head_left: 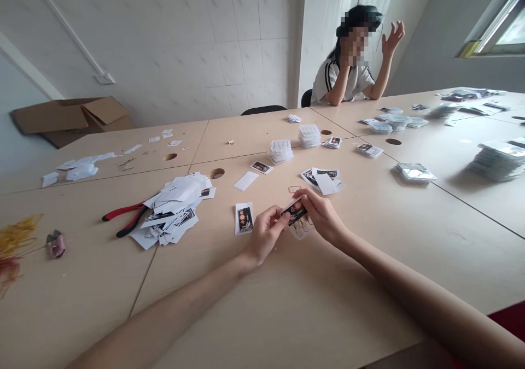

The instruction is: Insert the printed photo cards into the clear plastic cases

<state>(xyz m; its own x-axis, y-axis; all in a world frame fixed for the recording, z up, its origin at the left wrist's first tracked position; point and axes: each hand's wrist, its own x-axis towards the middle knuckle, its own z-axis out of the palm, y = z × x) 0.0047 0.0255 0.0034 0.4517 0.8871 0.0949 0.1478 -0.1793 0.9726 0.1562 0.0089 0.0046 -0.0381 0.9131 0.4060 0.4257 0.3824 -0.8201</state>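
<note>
Both of my hands meet over the table around a black printed card (296, 210). My left hand (266, 232) pinches the card's left end, thumb on top. At the opposite end, the fingers of my right hand (322, 216) close on its upper edge. Just under the card is a small clear plastic bag (300, 230) with gold-coloured hooks showing through it. Left of my hands lies another printed card (245, 219) with a white border. A red loop (294, 189) rests just beyond my fingers, and a small pile of cards (322, 180) sits behind my right hand.
A heap of paper cards (176, 208) partly covers red-handled pliers (127, 216) on the left. Stacked clear cases (281, 151) stand ahead, with more cases (500, 161) at right. A person (348, 79) sits across the table, both hands raised. A cardboard box (74, 118) is behind.
</note>
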